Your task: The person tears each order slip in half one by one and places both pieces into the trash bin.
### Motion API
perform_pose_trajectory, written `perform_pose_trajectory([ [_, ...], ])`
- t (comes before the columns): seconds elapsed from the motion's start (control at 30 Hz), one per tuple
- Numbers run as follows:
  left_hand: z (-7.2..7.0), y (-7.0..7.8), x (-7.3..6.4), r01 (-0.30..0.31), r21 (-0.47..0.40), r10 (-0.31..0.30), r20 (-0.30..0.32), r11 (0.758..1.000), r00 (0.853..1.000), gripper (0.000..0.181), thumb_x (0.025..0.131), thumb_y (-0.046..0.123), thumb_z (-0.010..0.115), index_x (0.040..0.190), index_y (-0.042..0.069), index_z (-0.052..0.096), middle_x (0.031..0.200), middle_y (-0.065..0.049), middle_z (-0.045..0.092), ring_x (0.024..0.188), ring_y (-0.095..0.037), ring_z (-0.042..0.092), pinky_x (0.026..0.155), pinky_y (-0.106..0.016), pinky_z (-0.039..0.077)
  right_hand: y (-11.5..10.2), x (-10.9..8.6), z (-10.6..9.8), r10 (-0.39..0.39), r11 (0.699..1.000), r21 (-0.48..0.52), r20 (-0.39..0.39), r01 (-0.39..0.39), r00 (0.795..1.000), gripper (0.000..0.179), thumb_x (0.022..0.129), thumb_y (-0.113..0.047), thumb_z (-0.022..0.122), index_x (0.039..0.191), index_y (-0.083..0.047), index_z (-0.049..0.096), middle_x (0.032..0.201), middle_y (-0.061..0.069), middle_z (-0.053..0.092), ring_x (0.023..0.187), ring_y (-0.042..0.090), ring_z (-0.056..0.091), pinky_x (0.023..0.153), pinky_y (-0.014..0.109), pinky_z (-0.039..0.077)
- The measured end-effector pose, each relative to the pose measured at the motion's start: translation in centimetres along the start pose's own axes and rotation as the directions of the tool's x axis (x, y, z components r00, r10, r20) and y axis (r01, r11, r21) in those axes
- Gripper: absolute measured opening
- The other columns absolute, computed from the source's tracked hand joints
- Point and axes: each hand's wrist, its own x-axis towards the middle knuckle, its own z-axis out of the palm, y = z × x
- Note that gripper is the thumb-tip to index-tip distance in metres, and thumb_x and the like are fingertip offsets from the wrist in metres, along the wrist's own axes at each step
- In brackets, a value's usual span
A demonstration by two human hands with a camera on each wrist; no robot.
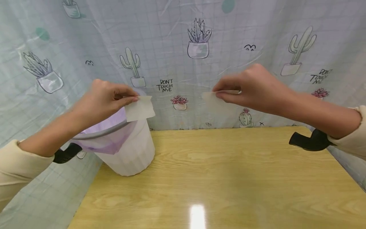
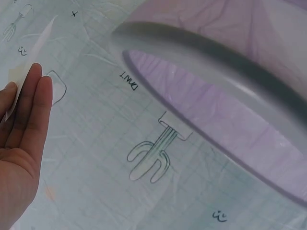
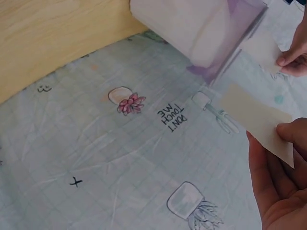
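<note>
Between thumb and fingertips my left hand (image 1: 105, 98) pinches a small pale piece of paper (image 1: 140, 108), which hangs in front of the bin's rim in the head view. My right hand (image 1: 248, 86) pinches another cream piece of paper (image 3: 259, 117) by its edge, raised over the table and apart from the first. In the right wrist view this piece looks roughly rectangular. The left wrist view shows the left paper (image 2: 36, 52) nearly edge-on, with the left hand (image 2: 24, 139) beside the bin's rim.
A white ribbed bin (image 1: 140, 152) with a grey rim and a purple liner (image 1: 114, 122) stands at the table's left. The wood-grain table (image 1: 217, 178) stretches below both hands. Behind hangs a pale curtain (image 1: 160, 41) printed with potted cacti and words.
</note>
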Motion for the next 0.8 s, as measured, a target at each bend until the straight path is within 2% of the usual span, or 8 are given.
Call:
perform_pose_trajectory([
  [0.1,-0.6,-0.3,0.0,0.009,0.027,-0.008,-0.013,1.0,1.0,0.011,0.091,0.003,0.076,0.097,0.01,0.082,0.09,-0.003,0.079,0.079,-0.011,0.074,0.069,-0.004,0.046,-0.2,0.6,0.2,0.029,1.0,-0.006,0.019,-0.029,0.999,0.014,0.094,-0.007,0.073,0.1,-0.017,0.081,0.091,-0.007,0.078,0.07,0.006,0.071,0.063,0.029,0.056],
  [0.2,-0.9,-0.8,-0.1,0.016,0.041,-0.015,-0.025,0.999,1.0,0.01,0.091,0.004,0.076,0.097,0.01,0.082,0.091,-0.004,0.079,0.076,-0.001,0.07,0.067,-0.004,0.044,-0.2,1.1,0.5,0.053,0.999,-0.003,0.036,-0.053,0.998,0.013,0.095,-0.008,0.072,0.1,-0.016,0.081,0.092,-0.008,0.078,0.072,0.004,0.071,0.065,0.028,0.056],
  [0.27,-1.0,-1.2,-0.2,0.026,0.041,-0.025,-0.031,0.999,0.999,0.009,0.091,0.005,0.077,0.097,0.01,0.082,0.091,-0.006,0.079,0.075,0.009,0.064,0.067,-0.004,0.044,-0.2,1.5,0.8,0.058,0.998,-0.001,0.044,-0.058,0.997,0.013,0.095,-0.008,0.071,0.1,-0.015,0.08,0.091,-0.007,0.078,0.071,0.004,0.07,0.064,0.026,0.056],
  [0.43,-1.8,-1.8,-0.4,0.059,0.06,-0.056,-0.047,0.996,0.997,0.008,0.091,0.006,0.077,0.098,0.008,0.081,0.093,-0.009,0.078,0.077,0.023,0.056,0.069,-0.001,0.042,-0.2,2.6,1.1,0.077,0.997,0.016,0.06,-0.078,0.995,0.012,0.097,-0.01,0.07,0.103,-0.013,0.079,0.09,-0.004,0.078,0.07,0.007,0.071,0.065,0.03,0.057],
  [0.6,-3.0,-2.1,-0.8,0.081,0.104,-0.073,-0.077,0.991,0.994,0.009,0.091,0.007,0.077,0.099,0.007,0.081,0.093,-0.012,0.078,0.075,0.029,0.049,0.068,-0.001,0.04,-0.5,4.3,1.4,0.136,0.988,0.06,0.1,-0.142,0.986,0.01,0.099,-0.015,0.068,0.107,-0.012,0.074,0.095,0.002,0.079,0.088,0.014,0.076,0.076,0.035,0.06],
  [0.67,-3.6,-2.2,-0.9,0.086,0.126,-0.075,-0.083,0.988,0.994,0.009,0.091,0.006,0.077,0.099,0.006,0.081,0.093,-0.012,0.078,0.073,0.029,0.048,0.066,-0.001,0.039,-0.8,5.0,1.6,0.158,0.983,0.076,0.114,-0.167,0.981,0.009,0.099,-0.017,0.068,0.106,-0.013,0.073,0.095,0.001,0.079,0.089,0.013,0.075,0.079,0.035,0.059],
  [0.8,-4.6,-2.5,-1.1,0.114,0.172,-0.098,-0.097,0.979,0.99,0.01,0.093,0.008,0.075,0.1,0.004,0.081,0.093,-0.015,0.077,0.067,0.027,0.047,0.062,-0.002,0.038,-1.1,6.6,2.3,0.137,0.98,0.125,0.119,-0.151,0.983,0.005,0.098,-0.016,0.068,0.1,-0.014,0.072,0.097,-0.003,0.078,0.094,0.011,0.074,0.08,0.032,0.058],
])
